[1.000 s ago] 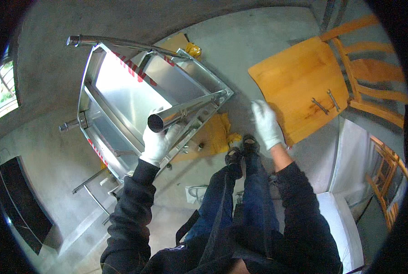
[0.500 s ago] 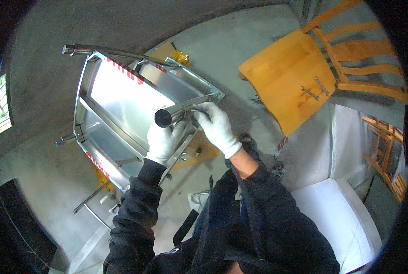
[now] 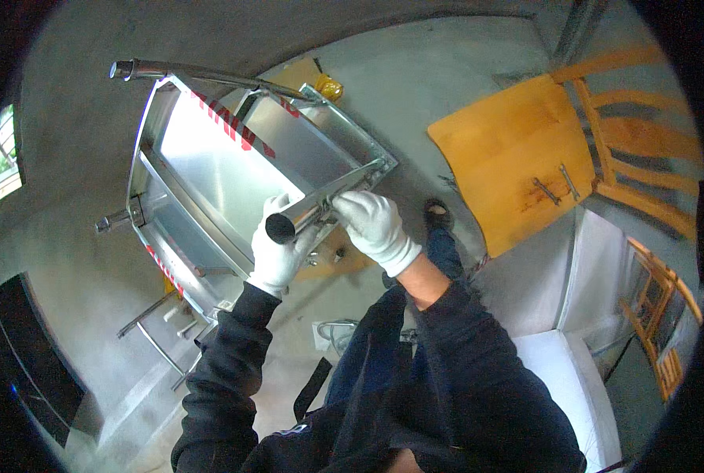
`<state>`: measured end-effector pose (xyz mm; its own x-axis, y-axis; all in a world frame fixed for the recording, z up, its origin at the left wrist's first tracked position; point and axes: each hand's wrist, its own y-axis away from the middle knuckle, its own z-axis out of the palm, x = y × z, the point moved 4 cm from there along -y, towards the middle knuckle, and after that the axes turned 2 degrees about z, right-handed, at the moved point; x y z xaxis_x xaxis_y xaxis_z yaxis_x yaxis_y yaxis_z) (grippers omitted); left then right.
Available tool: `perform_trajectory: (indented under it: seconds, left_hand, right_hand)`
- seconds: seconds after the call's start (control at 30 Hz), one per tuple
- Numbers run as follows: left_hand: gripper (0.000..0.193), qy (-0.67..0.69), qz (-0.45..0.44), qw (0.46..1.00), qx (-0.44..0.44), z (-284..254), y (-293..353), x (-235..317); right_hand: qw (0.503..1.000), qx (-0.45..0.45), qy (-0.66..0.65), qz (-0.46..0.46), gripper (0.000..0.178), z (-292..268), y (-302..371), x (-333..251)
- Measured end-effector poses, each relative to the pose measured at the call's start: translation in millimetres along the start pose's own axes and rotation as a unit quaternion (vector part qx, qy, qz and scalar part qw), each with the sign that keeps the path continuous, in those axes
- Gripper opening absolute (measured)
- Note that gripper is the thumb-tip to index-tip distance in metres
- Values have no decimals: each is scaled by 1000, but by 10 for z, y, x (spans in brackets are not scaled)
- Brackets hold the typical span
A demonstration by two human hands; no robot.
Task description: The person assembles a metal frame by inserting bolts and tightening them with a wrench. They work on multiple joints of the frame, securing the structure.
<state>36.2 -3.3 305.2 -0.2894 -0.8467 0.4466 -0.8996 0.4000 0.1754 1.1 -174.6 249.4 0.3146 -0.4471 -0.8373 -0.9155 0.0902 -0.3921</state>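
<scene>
The metal tube point(image 3: 281, 228) lies at nine o'clock, beside the metal frame point(image 3: 210, 150) at ten. The left hand point(image 3: 276, 256) grasps its open end; the right hand point(image 3: 374, 229) curls alongside, pinch unclear. Likely stiff, slick; grip around the barrel.

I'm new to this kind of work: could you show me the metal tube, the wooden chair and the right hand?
Metal tube point(image 3: 301, 220): head view, on its side near the dark round end.
Wooden chair point(image 3: 509, 154): head view, on the seat.
Right hand point(image 3: 371, 227): head view, on its gloved back.
</scene>
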Motion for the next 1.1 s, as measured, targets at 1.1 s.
perform_trajectory:
  seconds: [1.1]
  left_hand:
    - [40,19,-60,998,-31,-68,-124,197]
  right_hand:
    - [962,-217,-136,93,14,-133,-368,46]
